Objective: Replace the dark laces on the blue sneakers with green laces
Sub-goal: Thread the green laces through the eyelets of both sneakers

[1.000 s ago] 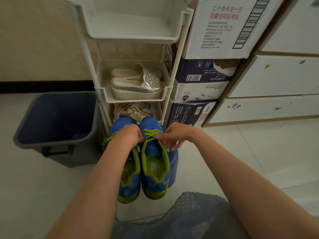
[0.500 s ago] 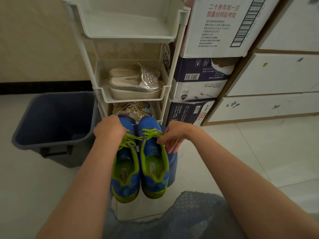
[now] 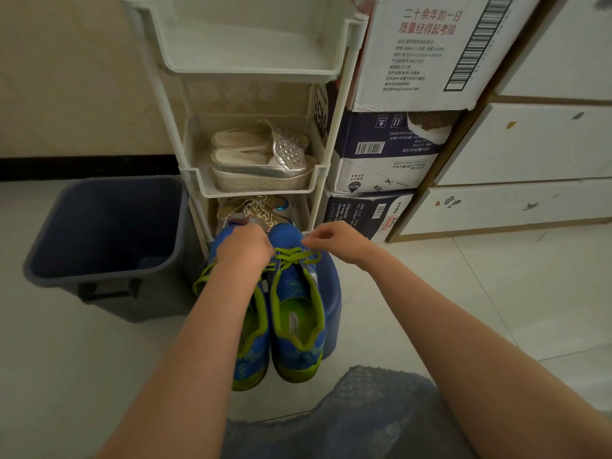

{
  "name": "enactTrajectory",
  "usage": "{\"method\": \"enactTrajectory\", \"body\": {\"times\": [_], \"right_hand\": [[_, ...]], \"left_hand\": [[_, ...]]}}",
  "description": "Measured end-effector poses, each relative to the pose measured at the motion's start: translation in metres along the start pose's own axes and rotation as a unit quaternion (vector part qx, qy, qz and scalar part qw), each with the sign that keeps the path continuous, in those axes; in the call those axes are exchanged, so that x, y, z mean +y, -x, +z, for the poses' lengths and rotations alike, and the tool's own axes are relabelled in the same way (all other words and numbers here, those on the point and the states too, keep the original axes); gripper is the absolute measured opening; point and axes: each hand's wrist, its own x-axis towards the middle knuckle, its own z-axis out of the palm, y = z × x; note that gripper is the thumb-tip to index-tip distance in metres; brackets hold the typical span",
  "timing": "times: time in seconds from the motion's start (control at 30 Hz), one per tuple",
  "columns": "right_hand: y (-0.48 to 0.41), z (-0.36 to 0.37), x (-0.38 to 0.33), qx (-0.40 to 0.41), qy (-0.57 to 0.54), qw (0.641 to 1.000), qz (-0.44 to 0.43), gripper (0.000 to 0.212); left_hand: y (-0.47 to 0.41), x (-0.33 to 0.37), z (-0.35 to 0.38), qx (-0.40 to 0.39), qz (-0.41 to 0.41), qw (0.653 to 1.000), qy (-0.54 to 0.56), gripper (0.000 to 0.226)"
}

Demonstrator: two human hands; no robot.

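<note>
The blue sneakers [image 3: 298, 313] stand side by side on a blue stool [image 3: 332, 313], heels toward the camera, toes just under both sets of fingers. They have lime-green linings and heel trim. Green laces [image 3: 294, 256] cross the right shoe's upper eyelets, directly below the right hand [image 3: 334, 241]. That hand's thumb and forefinger are pinched together and the other fingers are curled. Whether a strand sits in the pinch is too small to tell.

The left hand [image 3: 243, 248] is curled knuckles-up over the left shoe's lacing. Green strands emerge on either side of it, but the back of the hand hides the grip itself, so I cannot tell what it holds. The left forearm covers most of that shoe.

Just beyond the fingers a white rack [image 3: 251, 193] holds silver platform slippers [image 3: 265, 160], with a glittery shoe [image 3: 255, 210] on the tier beneath. Left of the left hand stands a grey bin [image 3: 132, 303]. Beyond the right hand are stacked cardboard boxes [image 3: 414, 54] and white drawers [image 3: 530, 144]. Blue-grey dotted cloth [image 3: 347, 419] is cut off at the bottom edge.
</note>
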Motion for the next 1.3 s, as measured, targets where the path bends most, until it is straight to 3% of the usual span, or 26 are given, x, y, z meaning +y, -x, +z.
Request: {"method": "enactTrajectory", "body": {"times": [0.13,0.27,0.4,0.63,0.8,0.9,1.13,1.3], "right_hand": [[-0.009,0.015,0.001,-0.021,0.082,0.996,-0.035,0.017],[-0.010,0.024,0.000,-0.019,0.129,0.991,-0.040,0.014],[-0.006,0.020,-0.003,-0.010,0.102,0.994,-0.044,0.016],[0.001,0.013,-0.002,-0.031,0.066,0.997,-0.038,0.018],[-0.002,0.018,-0.002,-0.037,0.091,0.994,-0.050,0.012],[0.000,0.024,-0.006,-0.039,0.142,0.988,-0.052,0.021],[-0.004,0.027,-0.012,-0.033,0.224,0.973,-0.039,0.026],[-0.001,0.032,-0.012,-0.026,0.249,0.965,-0.083,0.021]], "left_hand": [[-0.001,-0.003,0.016,-0.057,-0.007,0.998,-0.012,0.023],[-0.002,-0.004,0.015,-0.063,-0.001,0.998,-0.014,0.029],[0.000,-0.007,0.010,-0.008,-0.012,0.999,-0.049,0.025],[0.008,-0.007,-0.017,0.093,-0.093,0.987,-0.096,0.036],[0.010,-0.011,-0.018,0.054,-0.112,0.987,-0.102,0.040],[0.010,-0.014,-0.018,0.023,-0.106,0.990,-0.087,0.042],[0.002,-0.001,-0.008,-0.055,-0.027,0.995,0.073,0.023],[0.006,0.000,0.007,-0.089,-0.032,0.995,0.020,0.024]]}}
